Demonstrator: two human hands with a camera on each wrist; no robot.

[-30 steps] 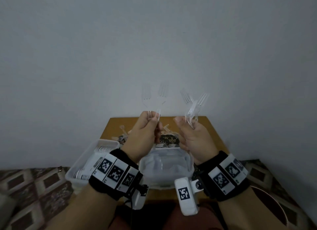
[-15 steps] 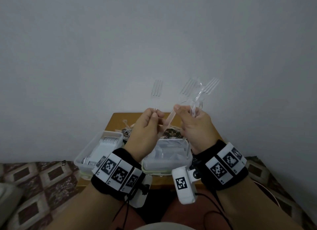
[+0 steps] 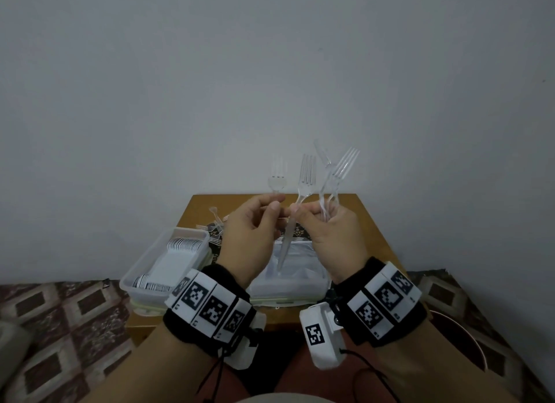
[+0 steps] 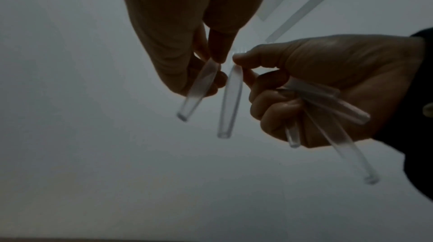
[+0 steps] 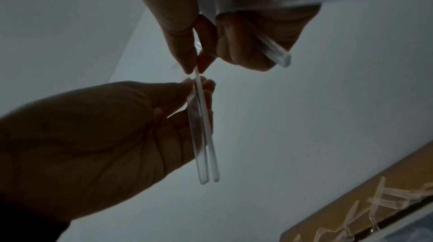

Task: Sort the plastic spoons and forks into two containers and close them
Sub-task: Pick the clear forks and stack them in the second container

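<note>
The task looks partly done: the left container point(image 3: 192, 237) at lower left of the head view already holds cutlery, loose pieces point(image 3: 214, 222) remain on the table point(image 3: 365, 222), and neither box is closed. At centre frame the left hand point(image 3: 249, 237) pinches one fork point(image 3: 277, 180), while the right hand point(image 3: 330, 237) grips several forks point(image 3: 336, 174). The centre container point(image 3: 300, 270) is mostly hidden behind the hands, and no lids can be made out.

Right hand point(image 5: 234, 23), top of frame: thumb and forefinger pinch one clear fork handle point(image 5: 207, 134); other fingers curl round more handles point(image 5: 271, 49). Left hand point(image 5: 93, 134) below it pinches a second handle point(image 5: 195, 134) alongside. Loose forks point(image 5: 384, 196) on desk point(image 5: 328, 216), lower right of hands.
</note>
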